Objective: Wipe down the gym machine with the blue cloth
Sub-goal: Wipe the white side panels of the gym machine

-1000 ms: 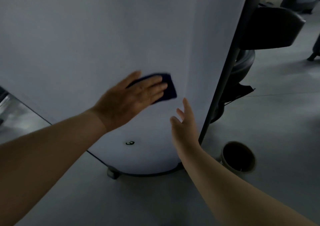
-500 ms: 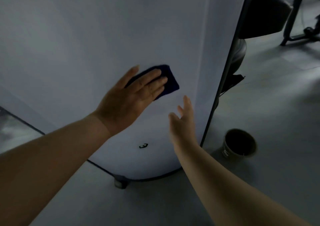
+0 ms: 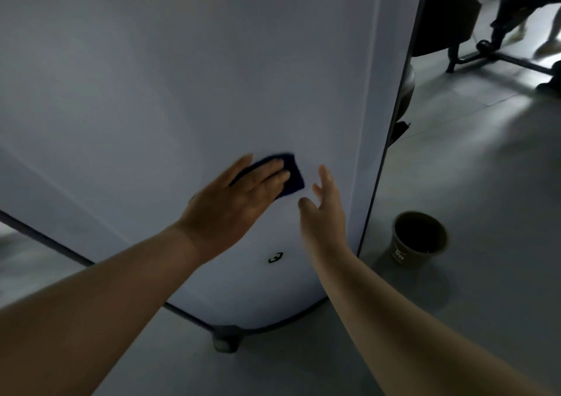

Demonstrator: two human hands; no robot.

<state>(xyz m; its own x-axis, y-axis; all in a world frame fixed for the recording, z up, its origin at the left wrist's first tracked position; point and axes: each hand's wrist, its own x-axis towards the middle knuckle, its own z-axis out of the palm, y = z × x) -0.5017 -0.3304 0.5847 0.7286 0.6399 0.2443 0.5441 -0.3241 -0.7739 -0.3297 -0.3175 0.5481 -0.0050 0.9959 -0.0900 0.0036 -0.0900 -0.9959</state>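
Straight fingers of the left hand (image 3: 230, 210) press the dark blue cloth (image 3: 291, 177) flat on the white curved machine panel (image 3: 182, 92) at frame centre; the right hand (image 3: 323, 213), open and holding nothing, is beside it, near the panel's dark right edge.

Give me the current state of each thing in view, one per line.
Blue cloth: pressed flat against the panel under the left hand.
Left hand: fingers straight, on the cloth.
Right hand: open, holding nothing.
White panel: upright.
Pot: upright on the floor.
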